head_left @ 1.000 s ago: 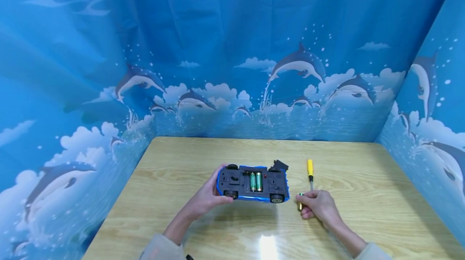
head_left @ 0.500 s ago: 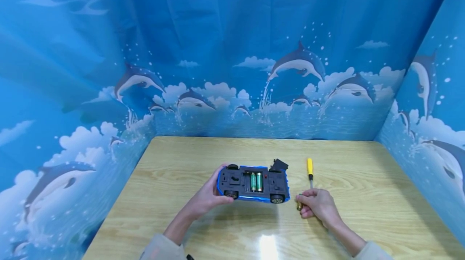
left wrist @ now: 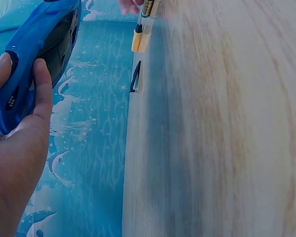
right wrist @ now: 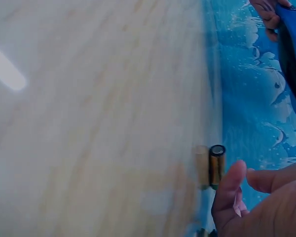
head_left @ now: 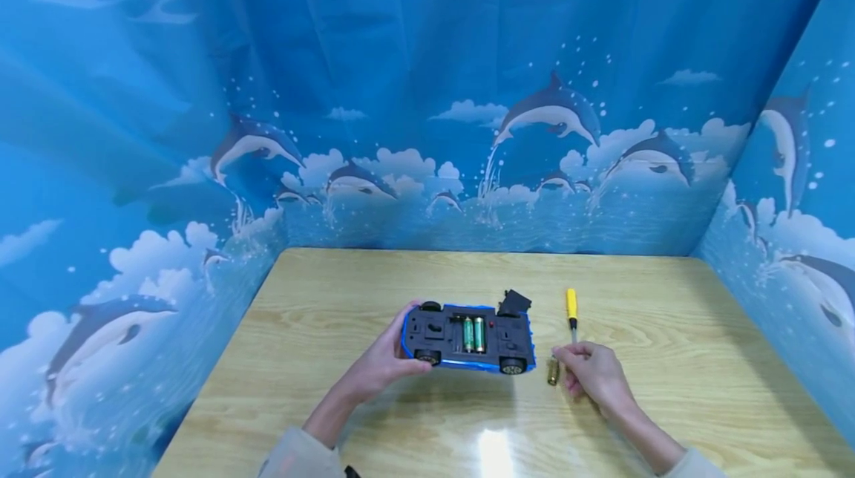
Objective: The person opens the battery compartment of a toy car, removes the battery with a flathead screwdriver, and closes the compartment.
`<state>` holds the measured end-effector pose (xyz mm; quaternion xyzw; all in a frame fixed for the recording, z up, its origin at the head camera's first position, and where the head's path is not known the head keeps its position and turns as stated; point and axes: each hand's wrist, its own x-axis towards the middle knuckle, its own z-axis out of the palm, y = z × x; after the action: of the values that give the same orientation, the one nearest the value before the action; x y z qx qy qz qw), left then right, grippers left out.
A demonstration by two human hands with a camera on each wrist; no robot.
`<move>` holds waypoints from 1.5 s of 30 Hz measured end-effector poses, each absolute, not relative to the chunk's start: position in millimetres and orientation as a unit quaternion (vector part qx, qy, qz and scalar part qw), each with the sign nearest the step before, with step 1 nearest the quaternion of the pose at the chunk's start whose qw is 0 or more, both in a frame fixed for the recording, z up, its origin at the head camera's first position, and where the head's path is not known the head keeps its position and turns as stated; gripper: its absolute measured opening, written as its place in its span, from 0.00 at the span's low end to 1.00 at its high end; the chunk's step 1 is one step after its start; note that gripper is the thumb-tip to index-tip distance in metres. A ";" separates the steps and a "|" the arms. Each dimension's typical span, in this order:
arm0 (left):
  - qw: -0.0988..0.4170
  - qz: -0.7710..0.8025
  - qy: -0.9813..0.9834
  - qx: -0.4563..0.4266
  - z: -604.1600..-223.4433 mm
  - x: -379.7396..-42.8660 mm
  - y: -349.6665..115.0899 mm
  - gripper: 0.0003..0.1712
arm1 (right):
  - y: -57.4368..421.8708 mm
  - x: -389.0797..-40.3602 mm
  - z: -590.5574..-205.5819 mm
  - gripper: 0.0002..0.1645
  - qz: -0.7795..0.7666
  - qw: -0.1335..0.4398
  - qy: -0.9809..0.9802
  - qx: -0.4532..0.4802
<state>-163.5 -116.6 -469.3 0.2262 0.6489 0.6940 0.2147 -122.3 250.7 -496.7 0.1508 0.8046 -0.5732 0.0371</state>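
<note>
My left hand (head_left: 384, 363) grips a blue toy car (left wrist: 27, 52) by one end, holding it above the table with its black underside (head_left: 510, 341) facing the head camera. Two green batteries (head_left: 473, 335) sit side by side in its open battery compartment. Beside the car, a gold-and-green battery (right wrist: 217, 165) lies on the table. Just to its right is my right hand (head_left: 597, 375), thumb and forefinger close together in the head view; the right wrist view shows nothing between them. Behind the car a black cover (head_left: 516, 301) is partly hidden.
A screwdriver with a yellow handle (head_left: 571, 303) lies beyond my right hand, its shaft pointing toward it. The wood-grain table (head_left: 334, 281) meets a blue dolphin-print curtain (head_left: 401, 203) at the back. Light glares off the table's front (head_left: 494, 456).
My right hand has let go of the loose battery and shifted slightly right, leaving it on the table. The left hand and the car have hardly moved.
</note>
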 end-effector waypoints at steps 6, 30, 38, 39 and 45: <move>0.213 0.693 0.650 0.228 -468.4 -162.8 -115.0 0.60 | 253.0 -123.0 -473.8 0.22 -0.526 0.000 0.840 0.133; 0.220 0.690 0.649 0.233 -469.5 -161.3 -107.2 0.58 | 194.8 -113.0 -427.1 0.17 -0.443 -0.197 0.864 -0.135; 0.221 0.690 0.648 0.234 -469.7 -160.9 -104.8 0.57 | 177.6 -118.1 -431.8 0.18 -0.404 -0.250 0.852 -0.219; 0.221 0.690 0.648 0.234 -469.8 -160.7 -104.5 0.57 | 176.0 -118.5 -432.4 0.18 -0.398 -0.251 0.854 -0.223; 0.225 0.692 0.646 0.231 -469.9 -161.0 -102.7 0.58 | 169.0 -120.2 -434.1 0.18 -0.373 -0.256 0.857 -0.246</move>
<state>-161.0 -102.7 -469.9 0.2306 0.6457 0.6924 0.2246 -120.2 169.0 -434.1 -0.2460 0.8569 -0.3735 -0.2565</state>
